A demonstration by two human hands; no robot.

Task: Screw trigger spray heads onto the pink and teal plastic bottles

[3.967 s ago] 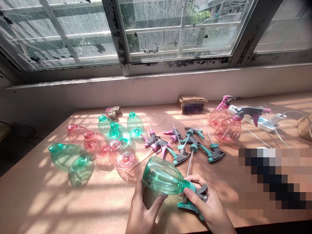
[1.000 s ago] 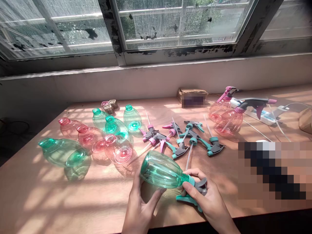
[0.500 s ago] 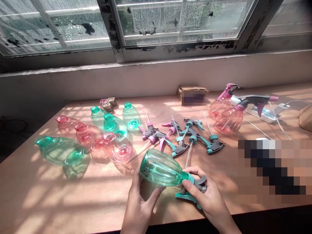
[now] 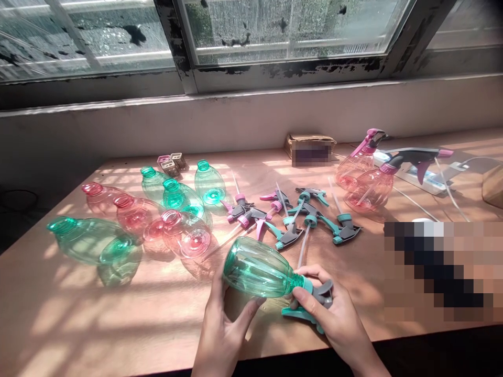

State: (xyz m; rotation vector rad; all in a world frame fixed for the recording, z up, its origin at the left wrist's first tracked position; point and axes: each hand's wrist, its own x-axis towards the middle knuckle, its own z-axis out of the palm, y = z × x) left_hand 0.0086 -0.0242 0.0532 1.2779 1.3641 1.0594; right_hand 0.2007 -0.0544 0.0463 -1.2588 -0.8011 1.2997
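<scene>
A clear green spray bottle lies on its side in the air above the table's front edge, its base to the left. My left hand cups the base end, thumb below and fingers partly hidden behind. At the neck, my right hand pinches the teal collar of a grey and teal trigger sprayer head, which sits on the bottle's mouth. Just beyond my hands lie loose teal-grey sprayer heads and pink-grey sprayer heads with thin tubes.
Open green bottles and pink bottles stand at the left, with a green one nearest. Two pink bottles with sprayers stand at the right by a white power strip. A cardboard box sits against the wall.
The view has shifted slightly. Both hands keep nearly the same grip on the green bottle and its sprayer head, with no clear turn of either.
</scene>
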